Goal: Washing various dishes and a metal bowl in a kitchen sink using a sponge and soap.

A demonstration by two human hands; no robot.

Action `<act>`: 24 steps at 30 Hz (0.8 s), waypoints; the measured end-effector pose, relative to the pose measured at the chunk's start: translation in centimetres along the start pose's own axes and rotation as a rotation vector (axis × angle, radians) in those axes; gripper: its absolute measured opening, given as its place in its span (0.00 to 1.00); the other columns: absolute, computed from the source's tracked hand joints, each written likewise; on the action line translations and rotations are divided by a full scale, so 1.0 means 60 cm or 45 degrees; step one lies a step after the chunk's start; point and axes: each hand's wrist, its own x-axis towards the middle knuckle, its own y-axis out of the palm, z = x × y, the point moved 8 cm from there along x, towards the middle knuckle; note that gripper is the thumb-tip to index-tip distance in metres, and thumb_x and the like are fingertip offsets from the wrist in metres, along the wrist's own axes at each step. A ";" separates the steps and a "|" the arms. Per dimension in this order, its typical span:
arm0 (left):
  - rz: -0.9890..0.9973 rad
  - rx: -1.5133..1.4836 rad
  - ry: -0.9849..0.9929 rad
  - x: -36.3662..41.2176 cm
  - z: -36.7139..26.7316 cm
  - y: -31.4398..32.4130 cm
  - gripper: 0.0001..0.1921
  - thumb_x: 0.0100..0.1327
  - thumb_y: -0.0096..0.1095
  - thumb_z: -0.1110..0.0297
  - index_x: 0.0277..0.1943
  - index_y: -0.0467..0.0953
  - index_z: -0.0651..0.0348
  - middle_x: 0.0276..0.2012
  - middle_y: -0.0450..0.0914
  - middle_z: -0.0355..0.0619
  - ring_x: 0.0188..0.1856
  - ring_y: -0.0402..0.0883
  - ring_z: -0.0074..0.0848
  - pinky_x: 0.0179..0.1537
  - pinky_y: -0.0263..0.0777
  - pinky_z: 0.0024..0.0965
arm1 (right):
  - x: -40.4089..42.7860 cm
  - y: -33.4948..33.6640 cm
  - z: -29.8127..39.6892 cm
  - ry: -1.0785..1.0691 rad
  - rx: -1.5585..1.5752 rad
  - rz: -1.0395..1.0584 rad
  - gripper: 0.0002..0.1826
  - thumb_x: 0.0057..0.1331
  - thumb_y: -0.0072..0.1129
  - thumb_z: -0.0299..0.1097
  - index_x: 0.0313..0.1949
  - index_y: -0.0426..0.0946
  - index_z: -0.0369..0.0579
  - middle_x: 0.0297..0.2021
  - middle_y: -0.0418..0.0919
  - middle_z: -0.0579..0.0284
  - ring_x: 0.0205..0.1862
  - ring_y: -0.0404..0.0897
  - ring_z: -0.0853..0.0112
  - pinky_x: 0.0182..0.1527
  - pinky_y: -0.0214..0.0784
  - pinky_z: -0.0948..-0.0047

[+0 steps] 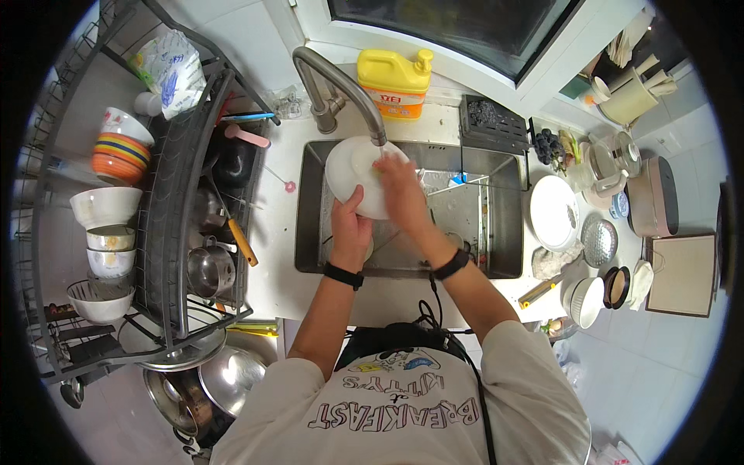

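Note:
Over the left part of the steel sink (407,256), a white plate (347,168) is tilted beneath the spout of the metal faucet (356,90). My left hand (351,229) grips the plate's lower edge, thumb on its face. Blurred by motion, my right hand (401,189) lies over the plate's right side; part of something pinkish shows by its fingertips, too hidden to name. Whether that hand is closed on it is unclear. Below the hands, a few items lie in the sink, among them a blue and white piece (458,179).
A yellow detergent jug (392,81) stands behind the sink. At left, a black dish rack (168,215) holds stacked bowls and pots. The right counter bears a white plate (554,213), grapes (547,145), a cloth (555,263) and white bowls (586,302). A black cable hangs near my waist.

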 end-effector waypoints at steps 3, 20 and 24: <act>0.007 -0.007 -0.022 0.000 0.000 -0.021 0.20 0.66 0.57 0.73 0.60 0.66 0.63 0.57 0.73 0.46 0.59 0.72 0.31 0.60 0.68 0.38 | 0.015 -0.006 -0.073 0.276 0.354 -0.090 0.15 0.71 0.46 0.33 0.53 0.71 0.38 0.49 0.77 0.46 0.54 0.74 0.55 0.56 0.65 0.62; 0.054 0.577 -0.139 0.042 0.003 -0.035 0.24 0.71 0.48 0.53 0.65 0.60 0.50 0.59 0.69 0.45 0.56 0.73 0.34 0.54 0.72 0.39 | -0.133 0.056 0.144 -0.529 -0.358 0.631 0.12 0.61 0.55 0.32 0.44 0.70 0.47 0.36 0.79 0.49 0.36 0.80 0.51 0.37 0.73 0.55; 0.006 0.394 -0.264 0.020 0.011 -0.046 0.27 0.71 0.48 0.51 0.67 0.57 0.55 0.57 0.71 0.45 0.56 0.74 0.31 0.52 0.73 0.35 | -0.058 -0.004 0.095 -0.314 -0.444 0.346 0.19 0.63 0.54 0.34 0.51 0.68 0.38 0.43 0.77 0.44 0.46 0.76 0.48 0.48 0.69 0.54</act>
